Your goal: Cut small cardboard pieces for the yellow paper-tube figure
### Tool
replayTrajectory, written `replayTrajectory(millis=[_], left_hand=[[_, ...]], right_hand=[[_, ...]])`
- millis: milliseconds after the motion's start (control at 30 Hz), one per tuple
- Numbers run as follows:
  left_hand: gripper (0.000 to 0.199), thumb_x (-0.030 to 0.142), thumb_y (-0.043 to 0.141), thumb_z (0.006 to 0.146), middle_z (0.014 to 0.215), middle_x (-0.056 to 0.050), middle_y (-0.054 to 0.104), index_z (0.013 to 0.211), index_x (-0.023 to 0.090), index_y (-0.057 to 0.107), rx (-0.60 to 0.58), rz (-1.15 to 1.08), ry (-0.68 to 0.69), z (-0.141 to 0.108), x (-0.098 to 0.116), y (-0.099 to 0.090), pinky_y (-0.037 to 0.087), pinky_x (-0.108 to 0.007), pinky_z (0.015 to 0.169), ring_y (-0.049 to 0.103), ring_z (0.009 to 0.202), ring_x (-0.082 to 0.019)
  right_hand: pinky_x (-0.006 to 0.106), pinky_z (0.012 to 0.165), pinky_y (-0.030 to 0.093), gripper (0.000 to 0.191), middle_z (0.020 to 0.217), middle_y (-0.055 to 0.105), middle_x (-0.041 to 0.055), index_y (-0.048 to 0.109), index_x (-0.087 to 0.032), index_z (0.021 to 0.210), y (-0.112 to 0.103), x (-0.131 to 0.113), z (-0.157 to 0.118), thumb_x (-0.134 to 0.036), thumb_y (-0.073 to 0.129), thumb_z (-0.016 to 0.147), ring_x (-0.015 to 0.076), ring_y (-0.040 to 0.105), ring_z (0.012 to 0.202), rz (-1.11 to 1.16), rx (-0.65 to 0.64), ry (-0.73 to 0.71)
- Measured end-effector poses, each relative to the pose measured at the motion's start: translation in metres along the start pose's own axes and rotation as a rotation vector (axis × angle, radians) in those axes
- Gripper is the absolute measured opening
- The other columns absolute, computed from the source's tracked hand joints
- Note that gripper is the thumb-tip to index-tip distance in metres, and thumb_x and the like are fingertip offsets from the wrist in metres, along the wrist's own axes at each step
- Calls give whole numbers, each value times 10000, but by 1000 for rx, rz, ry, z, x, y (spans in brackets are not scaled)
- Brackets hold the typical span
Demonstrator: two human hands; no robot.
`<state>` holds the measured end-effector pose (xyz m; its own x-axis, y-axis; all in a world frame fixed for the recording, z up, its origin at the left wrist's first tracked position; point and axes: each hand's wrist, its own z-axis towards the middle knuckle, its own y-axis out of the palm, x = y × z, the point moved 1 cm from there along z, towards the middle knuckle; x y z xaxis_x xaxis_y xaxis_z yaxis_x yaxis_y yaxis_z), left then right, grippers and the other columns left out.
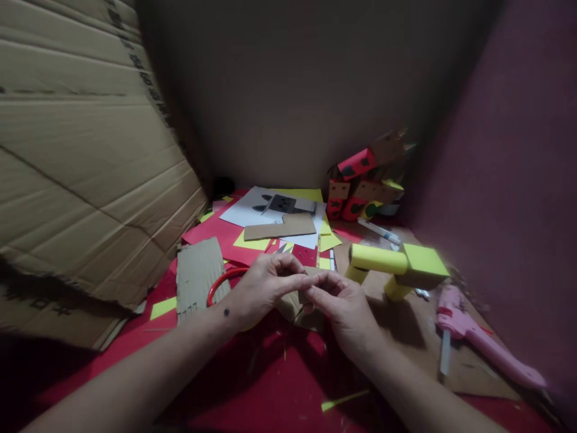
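Note:
My left hand [269, 284] and my right hand [343, 305] meet over the table, thumbs and forefingers pinched together on a small brown cardboard piece [306, 293]. The fingers cover much of it, so its shape is unclear. More brown cardboard [288, 307] shows just below the fingertips. Under my left hand lie scissors with a red handle [216, 287], partly hidden. To the right of my right hand stands a figure made of yellow paper tubes [378, 258] with a yellow-topped cardboard box [424, 264] at its end.
A pink glue gun [469, 334] lies at right on a cardboard sheet [478, 373]. Left is a corrugated cardboard strip [198, 270]. Behind are an L-shaped cardboard piece [279, 230], white paper [246, 207], a marker [378, 231] and red paper-and-cardboard figures [356, 165]. Large cardboard [90, 150] walls the left.

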<state>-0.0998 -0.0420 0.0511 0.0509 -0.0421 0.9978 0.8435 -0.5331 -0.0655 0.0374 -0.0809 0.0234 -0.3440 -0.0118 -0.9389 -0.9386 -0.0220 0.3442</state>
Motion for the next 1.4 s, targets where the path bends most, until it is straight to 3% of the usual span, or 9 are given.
replayTrajectory(millis=[233, 367, 533, 667, 867, 1067, 1267, 1333, 1400], left_hand=[[175, 255, 688, 747, 634, 37, 569, 696, 127, 580, 159, -43, 11, -2, -5, -5, 401, -178, 553, 500, 583, -67], [191, 270, 685, 761, 602, 58, 516, 702, 133, 566, 151, -66, 16, -2, -12, -6, 356, -162, 508, 434, 540, -48], [180, 286, 689, 770, 590, 59, 523, 767, 144, 579, 99, -179, -29, -2, -24, -6, 346, -160, 475, 433, 490, -41], [157, 255, 704, 759, 637, 42, 552, 803, 142, 603, 66, -235, -45, -1, -29, -7, 361, -158, 494, 460, 512, -39], [141, 145, 691, 743, 722, 19, 592, 873, 155, 639, -68, -216, -68, -1, -21, -9, 401, -166, 547, 500, 581, -55], [37, 132, 655, 773, 780, 12, 583, 790, 163, 643, -107, -40, 58, -5, -10, -12, 441, -186, 633, 551, 710, -94], [61, 133, 639, 804, 845, -13, 615, 834, 176, 669, -130, 305, 322, -7, 0, -18, 444, -237, 756, 570, 811, -132], [57, 139, 634, 811, 842, -20, 617, 835, 176, 670, -122, 338, 375, -9, 2, -18, 448, -254, 758, 576, 811, -143], [42, 154, 639, 811, 829, -28, 617, 819, 176, 674, -118, 359, 399, -11, 5, -18, 452, -267, 754, 578, 805, -153]], right_hand=[[238, 541, 421, 235, 520, 604, -32, 599, -157, 686, 1, 4, 0, -286, 773, 595, 100, 525, 497, -20, -38, 117], [239, 527, 379, 266, 495, 580, -6, 576, -144, 536, 3, 2, -3, -327, 688, 694, 101, 499, 504, -150, -94, 130], [224, 501, 353, 200, 491, 536, -29, 612, -142, 574, 2, 4, -6, -264, 639, 731, 92, 463, 499, -205, -63, 66], [222, 521, 375, 163, 569, 548, -27, 619, -156, 634, -2, 6, -7, -254, 606, 763, 97, 468, 546, -239, -65, -22], [238, 524, 355, 203, 580, 498, -22, 594, -156, 631, -5, 3, -7, -271, 561, 795, 109, 444, 558, -535, -60, -205], [249, 524, 344, 184, 588, 467, -14, 514, -169, 609, -8, 1, -9, -165, 508, 792, 111, 435, 540, -754, -73, -490], [261, 520, 341, 127, 599, 482, 1, 533, -168, 678, -10, 1, -10, -92, 485, 768, 125, 445, 541, -881, -119, -749], [266, 528, 347, 115, 613, 501, 9, 549, -167, 700, -10, 0, -10, -94, 489, 765, 131, 452, 553, -871, -131, -774], [269, 535, 352, 92, 628, 510, 12, 556, -169, 701, -10, -2, -11, -123, 510, 767, 132, 452, 563, -832, -145, -701]])
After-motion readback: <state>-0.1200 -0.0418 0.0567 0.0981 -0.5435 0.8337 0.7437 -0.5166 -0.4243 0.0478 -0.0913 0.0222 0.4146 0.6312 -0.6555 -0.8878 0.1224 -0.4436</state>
